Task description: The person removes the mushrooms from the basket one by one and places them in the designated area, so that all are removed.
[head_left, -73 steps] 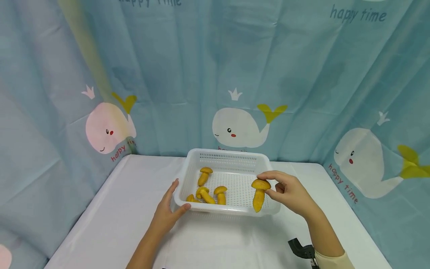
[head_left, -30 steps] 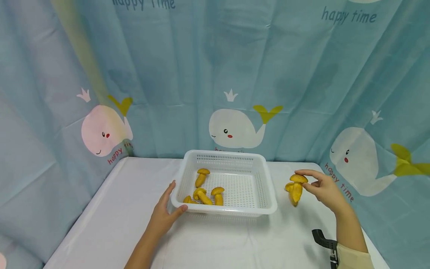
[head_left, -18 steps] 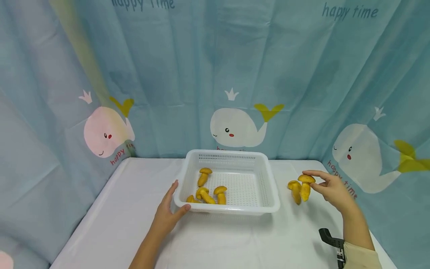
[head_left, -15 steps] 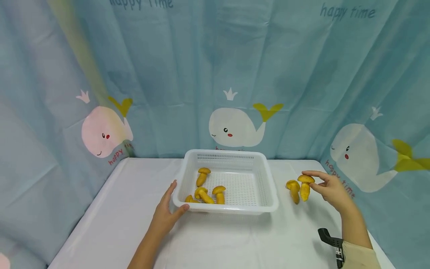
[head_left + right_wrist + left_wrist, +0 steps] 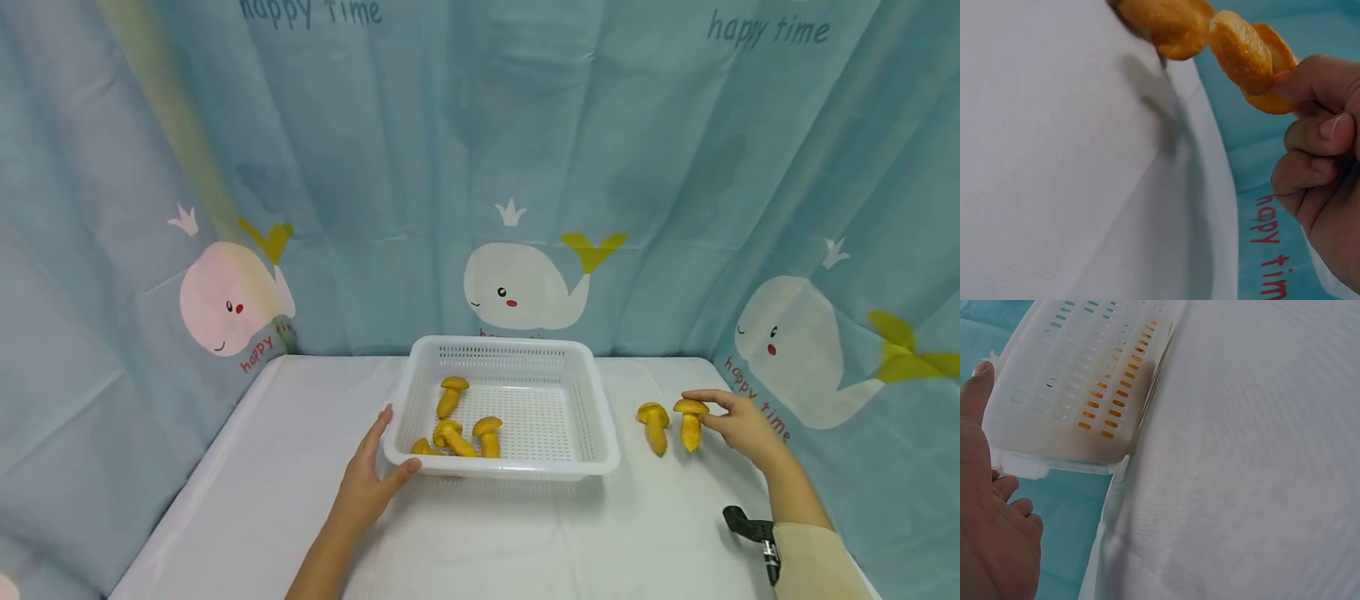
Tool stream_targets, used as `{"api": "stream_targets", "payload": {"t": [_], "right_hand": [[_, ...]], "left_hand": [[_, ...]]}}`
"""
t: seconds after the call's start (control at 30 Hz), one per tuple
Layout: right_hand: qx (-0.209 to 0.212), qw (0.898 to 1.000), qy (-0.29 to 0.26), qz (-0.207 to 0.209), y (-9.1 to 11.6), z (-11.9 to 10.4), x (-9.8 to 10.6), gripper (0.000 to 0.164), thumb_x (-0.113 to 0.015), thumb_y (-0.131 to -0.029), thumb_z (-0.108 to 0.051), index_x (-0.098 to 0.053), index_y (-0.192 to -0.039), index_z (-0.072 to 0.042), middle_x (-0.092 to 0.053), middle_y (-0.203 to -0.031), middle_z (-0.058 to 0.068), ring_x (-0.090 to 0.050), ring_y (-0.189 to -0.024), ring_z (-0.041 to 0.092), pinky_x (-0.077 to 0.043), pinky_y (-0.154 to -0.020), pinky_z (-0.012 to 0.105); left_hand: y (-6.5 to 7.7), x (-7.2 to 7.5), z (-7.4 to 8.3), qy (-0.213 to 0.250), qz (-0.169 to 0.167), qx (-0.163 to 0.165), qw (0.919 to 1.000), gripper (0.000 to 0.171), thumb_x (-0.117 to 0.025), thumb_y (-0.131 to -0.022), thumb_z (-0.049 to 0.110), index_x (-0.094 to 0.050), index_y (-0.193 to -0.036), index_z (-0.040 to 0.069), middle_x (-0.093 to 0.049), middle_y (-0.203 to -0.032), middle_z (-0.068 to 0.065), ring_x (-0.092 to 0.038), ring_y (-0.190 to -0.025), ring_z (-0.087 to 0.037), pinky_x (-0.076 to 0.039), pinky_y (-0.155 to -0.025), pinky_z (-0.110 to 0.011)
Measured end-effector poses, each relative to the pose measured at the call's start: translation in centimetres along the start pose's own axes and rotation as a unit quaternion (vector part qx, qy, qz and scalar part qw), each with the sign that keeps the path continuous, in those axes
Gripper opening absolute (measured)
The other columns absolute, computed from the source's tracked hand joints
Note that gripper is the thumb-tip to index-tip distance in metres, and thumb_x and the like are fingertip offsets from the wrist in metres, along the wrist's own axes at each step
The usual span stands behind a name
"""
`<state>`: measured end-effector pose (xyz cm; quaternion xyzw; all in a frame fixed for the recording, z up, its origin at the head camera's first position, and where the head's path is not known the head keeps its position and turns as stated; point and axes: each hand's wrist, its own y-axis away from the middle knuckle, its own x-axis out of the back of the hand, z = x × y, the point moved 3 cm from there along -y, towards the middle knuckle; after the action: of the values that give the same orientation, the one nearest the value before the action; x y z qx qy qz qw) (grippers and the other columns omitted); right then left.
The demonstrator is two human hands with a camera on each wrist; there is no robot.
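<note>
In the head view my right hand (image 5: pixel 738 423) pinches the cap of a yellow mushroom (image 5: pixel 691 425) between thumb and fingertips, stem pointing down, right of the basket. Up close in the right wrist view, the other fingers curl in below the pinched mushroom (image 5: pixel 1244 56). Just to its left, a second yellow mushroom (image 5: pixel 655 429) rests on the table. My left hand (image 5: pixel 367 483) spreads around the front left corner of a white perforated basket (image 5: pixel 517 469), thumb at the front rim, fingers along the left side. Several yellow mushrooms (image 5: pixel 487 435) lie in the basket's left half.
A white cloth covers the table (image 5: pixel 495 542). Behind it hangs a blue curtain (image 5: pixel 375 275) with whale prints, which also runs along both sides. A black wrist mount (image 5: pixel 746 525) sits on the right forearm, by a beige sleeve (image 5: pixel 817 560).
My right hand has carried the pinched mushroom from over the basket to the right side, beside the one on the table, then slightly farther right and down. My left hand stays at the basket.
</note>
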<state>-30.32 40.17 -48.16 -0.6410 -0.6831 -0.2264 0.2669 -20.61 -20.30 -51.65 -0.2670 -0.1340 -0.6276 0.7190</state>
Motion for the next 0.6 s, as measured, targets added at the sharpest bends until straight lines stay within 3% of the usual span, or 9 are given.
{"api": "stream_targets", "payload": {"t": [0.33, 0.6], "right_hand": [[-0.017, 0.999, -0.001, -0.029, -1.3, 2.4, 0.0, 0.037, -0.062, -0.101, -0.008, -0.064, -0.138, -0.007, -0.055, -0.143, 0.026, -0.033, -0.043, 0.013, -0.041, -0.044, 0.03], [-0.021, 0.999, -0.004, -0.049, -2.2, 3.1, -0.3, 0.037, -0.057, -0.101, -0.004, -0.063, -0.138, -0.005, -0.051, -0.147, 0.029, -0.032, -0.045, 0.013, -0.041, -0.046, 0.03]], "left_hand": [[0.0, -0.3, -0.1, 0.005, -0.003, 0.003, 1.0, 0.095, -0.078, -0.088, 0.052, -0.022, -0.163, 0.035, -0.023, -0.17, -0.004, -0.023, -0.156, -0.038, -0.024, -0.115, -0.074], [0.0, 0.0, 0.0, 0.0, 0.002, -0.003, 1.0, 0.095, -0.078, -0.088, 0.05, -0.022, -0.163, 0.037, -0.024, -0.17, -0.004, -0.024, -0.155, -0.038, -0.026, -0.115, -0.074]]}}
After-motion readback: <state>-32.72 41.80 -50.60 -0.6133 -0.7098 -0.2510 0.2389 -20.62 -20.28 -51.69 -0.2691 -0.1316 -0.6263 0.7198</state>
